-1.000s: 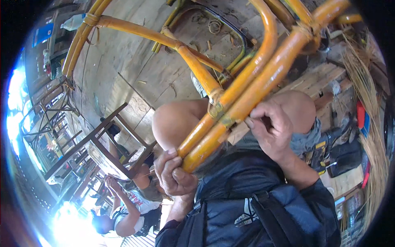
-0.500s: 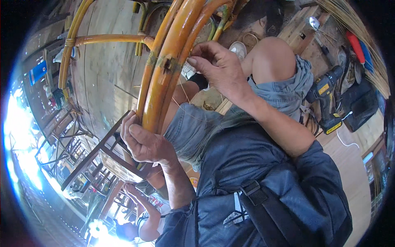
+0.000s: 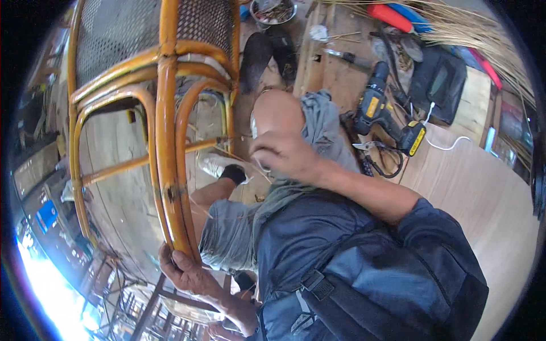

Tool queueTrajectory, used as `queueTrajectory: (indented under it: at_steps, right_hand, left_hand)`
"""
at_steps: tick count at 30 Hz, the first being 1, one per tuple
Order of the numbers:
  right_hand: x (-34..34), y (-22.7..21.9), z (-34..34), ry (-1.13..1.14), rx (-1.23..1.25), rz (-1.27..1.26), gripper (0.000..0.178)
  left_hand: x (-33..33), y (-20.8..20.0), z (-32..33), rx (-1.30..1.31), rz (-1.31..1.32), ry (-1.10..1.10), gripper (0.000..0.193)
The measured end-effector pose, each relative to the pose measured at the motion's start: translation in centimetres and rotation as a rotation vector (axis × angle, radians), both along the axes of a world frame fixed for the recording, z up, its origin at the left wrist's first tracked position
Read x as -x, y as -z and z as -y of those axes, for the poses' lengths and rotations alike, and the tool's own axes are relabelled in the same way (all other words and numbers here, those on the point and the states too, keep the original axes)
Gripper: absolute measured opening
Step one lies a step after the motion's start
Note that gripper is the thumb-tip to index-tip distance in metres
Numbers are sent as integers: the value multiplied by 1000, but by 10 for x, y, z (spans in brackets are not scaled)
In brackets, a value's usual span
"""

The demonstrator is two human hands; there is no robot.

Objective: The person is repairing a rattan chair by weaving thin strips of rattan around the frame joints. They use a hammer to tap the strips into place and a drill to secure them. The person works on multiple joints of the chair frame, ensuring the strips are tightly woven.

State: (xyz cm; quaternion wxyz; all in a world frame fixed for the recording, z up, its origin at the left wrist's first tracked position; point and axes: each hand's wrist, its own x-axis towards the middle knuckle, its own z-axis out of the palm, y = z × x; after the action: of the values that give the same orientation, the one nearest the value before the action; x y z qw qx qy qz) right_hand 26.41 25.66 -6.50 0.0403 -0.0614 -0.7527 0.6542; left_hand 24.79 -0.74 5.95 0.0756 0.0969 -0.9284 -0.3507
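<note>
A rattan chair [image 3: 166, 125] with glossy orange-brown poles and a dark woven panel [image 3: 116, 34] stands tilted before me. My left hand [image 3: 187, 275] is wrapped round the near end of its bundled leg. Partway up that leg is a dark, rough patch [image 3: 172, 195]. My right hand [image 3: 284, 154] hovers over my knee, apart from the chair, slightly blurred, with its fingers curled in. Whether it holds a thin strand I cannot make out. A few thin pale strands [image 3: 232, 154] stick out between the chair and that hand.
To the right lie a yellow-and-black cordless drill [image 3: 378, 108], pruning shears [image 3: 364, 146], a hammer-like tool [image 3: 348, 57] and a black case [image 3: 437, 85]. Long thin canes [image 3: 472, 28] spread at the far right. A metal bowl [image 3: 273, 11] sits at the back. Another person's arm shows low left.
My right hand has left the chair leg and moved toward my knee. The view has shifted, bringing in the woven panel. My left hand still grips the leg's end.
</note>
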Motion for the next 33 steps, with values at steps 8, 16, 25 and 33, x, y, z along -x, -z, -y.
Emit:
queueTrajectory:
  at_steps: [8,16,25,33]
  right_hand:
    - [-85,-21,-118,634,-102,448,18]
    - [-211,5,-173,997,-261,408,16]
    - [-260,53,-98,804,-358,495,19]
    - [-229,43,-77,596,-310,560,23]
  left_hand:
    - [15,-29,-29,273,-87,211,36]
    - [26,-17,-64,147,-185,279,30]
    - [25,-4,-50,219,-308,338,26]
    - [22,0,-54,233,-273,392,20]
